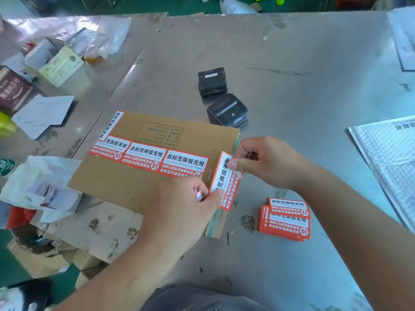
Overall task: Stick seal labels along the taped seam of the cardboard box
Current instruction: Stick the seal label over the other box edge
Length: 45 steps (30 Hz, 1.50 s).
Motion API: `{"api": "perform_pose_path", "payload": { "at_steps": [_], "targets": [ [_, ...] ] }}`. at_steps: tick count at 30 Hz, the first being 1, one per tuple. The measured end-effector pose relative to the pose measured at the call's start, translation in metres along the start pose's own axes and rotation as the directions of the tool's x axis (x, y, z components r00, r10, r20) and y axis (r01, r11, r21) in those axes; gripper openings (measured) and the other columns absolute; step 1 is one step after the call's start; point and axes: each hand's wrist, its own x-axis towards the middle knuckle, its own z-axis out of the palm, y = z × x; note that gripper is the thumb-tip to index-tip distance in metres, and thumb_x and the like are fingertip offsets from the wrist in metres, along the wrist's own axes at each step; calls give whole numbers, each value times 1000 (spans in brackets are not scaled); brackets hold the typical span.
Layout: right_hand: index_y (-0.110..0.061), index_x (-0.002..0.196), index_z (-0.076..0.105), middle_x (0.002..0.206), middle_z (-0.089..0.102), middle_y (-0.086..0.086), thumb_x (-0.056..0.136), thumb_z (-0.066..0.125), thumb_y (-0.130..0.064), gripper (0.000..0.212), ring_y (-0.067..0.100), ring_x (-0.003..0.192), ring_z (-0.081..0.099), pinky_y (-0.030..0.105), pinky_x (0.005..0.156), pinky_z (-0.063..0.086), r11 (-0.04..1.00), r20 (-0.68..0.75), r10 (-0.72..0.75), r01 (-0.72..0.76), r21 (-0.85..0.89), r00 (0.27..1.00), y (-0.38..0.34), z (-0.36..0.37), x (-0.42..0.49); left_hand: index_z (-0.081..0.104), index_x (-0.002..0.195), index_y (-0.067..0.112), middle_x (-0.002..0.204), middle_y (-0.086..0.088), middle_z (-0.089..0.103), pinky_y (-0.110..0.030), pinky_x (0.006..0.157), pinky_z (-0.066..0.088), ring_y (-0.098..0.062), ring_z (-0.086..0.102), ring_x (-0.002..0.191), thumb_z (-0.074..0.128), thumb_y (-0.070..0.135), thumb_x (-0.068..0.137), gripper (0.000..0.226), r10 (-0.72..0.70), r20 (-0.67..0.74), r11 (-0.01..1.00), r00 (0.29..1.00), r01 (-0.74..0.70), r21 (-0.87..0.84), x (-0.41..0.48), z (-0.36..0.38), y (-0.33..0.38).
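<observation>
A flat brown cardboard box (pixel 125 180) lies on the metal table. Three red-and-white seal labels (pixel 148 157) run in a row across its top, and another one (pixel 112 124) lies along its far left edge. Both hands hold a further seal label (pixel 224 180) upright over the box's right edge. My right hand (pixel 267 162) pinches the label's upper end, while my left hand (pixel 186 205) pinches its lower end and also holds a scrap of white backing paper. A stack of unused labels (pixel 286 218) sits on the table to the right of the box.
Two small black label printers (pixel 226 110) stand behind the box. Bubble mailers (pixel 390 158) lie at the right edge. Crumpled paper and plastic (pixel 42 182), open cartons (pixel 56 63) and envelopes crowd the left side. Cardboard boxes sit below the table at lower left.
</observation>
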Motion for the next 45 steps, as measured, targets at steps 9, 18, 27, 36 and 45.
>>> {"api": "perform_pose_path", "payload": {
  "at_steps": [9,18,27,36,45],
  "targets": [
    [-30,69,56,69,65,-4,87,70,-43,26,3,59,49,17,53,37,999,-59,-50,50,3,997,3,6,3,54,56,18,42,9,44,-12,49,37,3,48,53,72,50,75,42,25,-20,1000,1000,-25,2,3,1,0],
    [-31,70,55,72,60,-9,86,71,-44,26,8,64,52,21,56,37,999,-52,-38,37,-24,998,4,9,5,55,64,18,54,9,48,-18,41,24,-9,45,46,66,56,79,42,2,40,981,999,-10,192,6,-2,7],
    [-20,77,70,68,62,-8,73,69,-61,41,8,59,51,21,51,34,999,-115,34,-36,-16,993,7,12,3,50,58,18,58,7,53,-24,45,32,-9,53,54,58,72,73,57,15,83,937,996,-43,346,7,-9,4],
    [-26,78,59,73,65,-12,62,80,-61,43,4,63,55,23,58,43,999,-17,33,-33,8,999,-1,9,1,40,63,20,61,5,49,-27,43,27,-6,42,53,57,73,72,56,69,-13,908,998,-58,414,9,-7,13],
    [-23,84,64,77,65,-11,59,82,-62,50,10,71,61,36,64,50,994,-72,79,-85,-76,994,-7,6,1,43,64,20,66,4,50,-31,47,27,-16,45,61,52,78,69,59,72,20,924,997,-74,376,30,-1,9]
  ]
}}
